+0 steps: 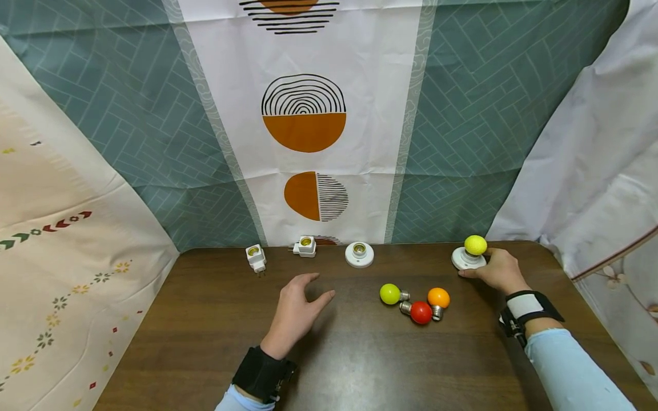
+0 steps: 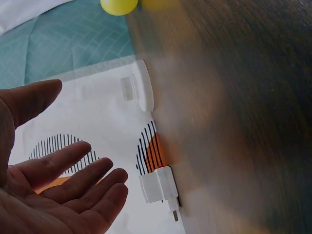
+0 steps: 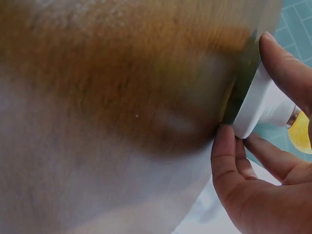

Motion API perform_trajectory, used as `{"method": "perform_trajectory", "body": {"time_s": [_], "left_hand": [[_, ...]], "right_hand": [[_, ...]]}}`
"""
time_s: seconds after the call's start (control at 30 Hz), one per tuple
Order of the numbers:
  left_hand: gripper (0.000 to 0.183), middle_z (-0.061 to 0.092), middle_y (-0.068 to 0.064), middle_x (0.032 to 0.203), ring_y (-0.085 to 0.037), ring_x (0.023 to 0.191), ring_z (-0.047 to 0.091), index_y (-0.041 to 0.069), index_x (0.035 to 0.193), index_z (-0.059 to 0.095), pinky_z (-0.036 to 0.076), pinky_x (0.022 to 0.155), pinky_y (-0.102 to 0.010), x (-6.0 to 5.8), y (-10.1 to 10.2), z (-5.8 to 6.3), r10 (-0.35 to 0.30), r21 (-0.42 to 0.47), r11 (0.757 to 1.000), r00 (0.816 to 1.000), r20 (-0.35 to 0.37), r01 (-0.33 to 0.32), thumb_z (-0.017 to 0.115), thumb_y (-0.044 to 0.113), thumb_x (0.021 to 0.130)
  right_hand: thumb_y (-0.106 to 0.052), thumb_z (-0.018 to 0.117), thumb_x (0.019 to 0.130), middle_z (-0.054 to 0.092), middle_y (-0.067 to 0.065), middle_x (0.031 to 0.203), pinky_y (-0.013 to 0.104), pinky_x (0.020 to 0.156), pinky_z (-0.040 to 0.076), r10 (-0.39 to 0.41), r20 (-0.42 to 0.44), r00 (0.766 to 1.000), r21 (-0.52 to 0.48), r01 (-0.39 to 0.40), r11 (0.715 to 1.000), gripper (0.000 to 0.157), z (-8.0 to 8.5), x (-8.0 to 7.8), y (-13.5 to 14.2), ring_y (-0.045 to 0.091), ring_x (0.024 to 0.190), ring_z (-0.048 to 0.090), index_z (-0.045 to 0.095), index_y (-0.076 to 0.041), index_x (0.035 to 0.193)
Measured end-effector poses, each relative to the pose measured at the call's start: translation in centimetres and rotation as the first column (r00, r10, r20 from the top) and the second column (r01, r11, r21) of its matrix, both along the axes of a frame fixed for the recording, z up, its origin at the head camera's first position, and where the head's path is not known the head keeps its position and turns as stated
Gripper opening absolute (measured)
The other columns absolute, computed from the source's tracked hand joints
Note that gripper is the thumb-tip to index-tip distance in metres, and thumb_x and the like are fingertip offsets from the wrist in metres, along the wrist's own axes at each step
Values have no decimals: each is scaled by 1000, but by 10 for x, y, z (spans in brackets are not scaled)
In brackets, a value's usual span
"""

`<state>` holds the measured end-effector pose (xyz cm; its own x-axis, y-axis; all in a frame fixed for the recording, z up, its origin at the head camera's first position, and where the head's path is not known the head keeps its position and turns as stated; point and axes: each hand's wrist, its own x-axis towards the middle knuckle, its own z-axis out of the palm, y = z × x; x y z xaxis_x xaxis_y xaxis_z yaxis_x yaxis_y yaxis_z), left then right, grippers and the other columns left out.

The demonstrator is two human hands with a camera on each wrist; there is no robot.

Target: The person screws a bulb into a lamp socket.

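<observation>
At the table's far right, my right hand (image 1: 501, 273) grips the rim of a round white lamp holder (image 1: 464, 261) between thumb and fingers. A yellow light bulb (image 1: 475, 245) stands upright in that holder. The right wrist view shows the thumb and fingertips on opposite sides of the white base (image 3: 253, 105). My left hand (image 1: 297, 311) hovers left of centre with nothing in it, fingers loosely spread. Beyond it stand a white plug-in socket (image 1: 305, 246) and an unfilled round lamp holder (image 1: 359, 254).
A second plug-in socket (image 1: 256, 258) lies at the back left. Between the hands lie a yellow-green bulb (image 1: 389, 294), a red bulb (image 1: 421, 313) and an orange bulb (image 1: 438, 297). Patterned cloth (image 1: 370, 114) hangs behind the brown table (image 1: 205, 337).
</observation>
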<state>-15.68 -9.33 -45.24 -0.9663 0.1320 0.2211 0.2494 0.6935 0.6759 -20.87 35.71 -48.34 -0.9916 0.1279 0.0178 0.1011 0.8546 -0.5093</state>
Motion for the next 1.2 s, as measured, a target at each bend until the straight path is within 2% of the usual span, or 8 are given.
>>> {"method": "perform_trajectory", "body": {"time_s": [0.3,0.73,0.9,0.97,1.1,1.2], "left_hand": [[53,56,-4,120,-18,112,50,8,119,60,40,91,-37,1,0,0,-6,6,1000,1000,2,6,69,43,80],[54,56,-4,119,-19,111,50,9,119,60,41,90,-37,4,-2,2,-27,6,1000,1000,-8,27,73,39,77],[56,56,-3,119,-18,111,50,8,120,59,41,90,-36,4,-5,3,-23,-5,1000,1000,-8,23,74,40,77],[56,56,-2,119,-17,110,50,9,120,59,41,90,-36,4,-6,4,-13,-2,1000,1000,-5,13,74,41,76],[61,55,-3,122,-18,112,50,7,124,57,41,91,-37,4,-7,7,3,21,1000,1000,2,-3,74,41,76],[65,54,-6,125,-21,113,49,6,127,54,41,91,-39,4,-7,8,11,29,1000,1000,3,-11,73,42,76]], "right_hand": [[-49,81,62,60,24,101,50,75,42,12,3,1000,15,-12,1000,77,-1,-1,0,34,85,54,57,8,108],[-48,81,62,57,28,105,52,80,42,52,1,999,16,-52,999,83,-3,1,2,38,91,53,51,10,113],[-52,81,61,50,32,116,55,84,39,72,44,996,-4,-72,997,98,8,7,3,42,99,48,43,13,124],[-52,81,60,45,36,119,57,86,37,72,51,996,2,-72,997,107,15,10,2,47,104,43,35,16,128],[-52,81,60,31,44,124,62,90,31,45,15,999,9,-45,999,121,31,16,-5,54,113,29,18,21,134],[-51,80,63,23,44,130,64,91,29,1,-54,999,-25,-2,1000,123,45,20,-15,54,117,25,10,15,140]]}}
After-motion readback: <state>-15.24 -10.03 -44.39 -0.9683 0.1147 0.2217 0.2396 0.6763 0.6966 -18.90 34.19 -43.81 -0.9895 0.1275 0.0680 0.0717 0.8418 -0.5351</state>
